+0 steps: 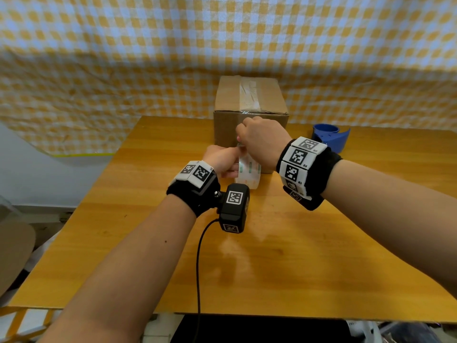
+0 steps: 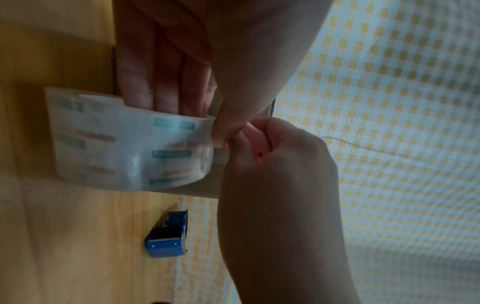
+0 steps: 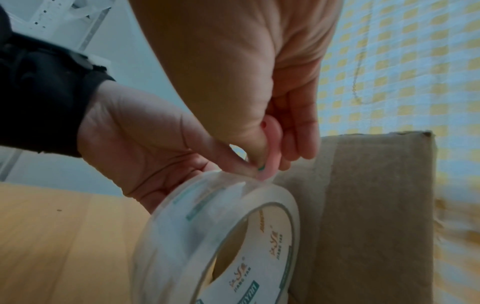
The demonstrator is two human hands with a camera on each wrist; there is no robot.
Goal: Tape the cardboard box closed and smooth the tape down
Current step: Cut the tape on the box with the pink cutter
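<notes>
Tape roll [image 1: 248, 173] — held in left grip [image 1: 220, 160] | right grip [image 1: 262, 142] pinches pink cutter [image 3: 269, 144] — beside box [image 1: 249, 105]

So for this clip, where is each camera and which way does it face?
Head: worn high, looking forward and down at the cardboard box on the table; both forearms show.
Left wrist: looks along the left hand at the tape roll; the right hand shows too.
Right wrist: looks along the right hand at a small pink cutter.
All three share roll and box.
</notes>
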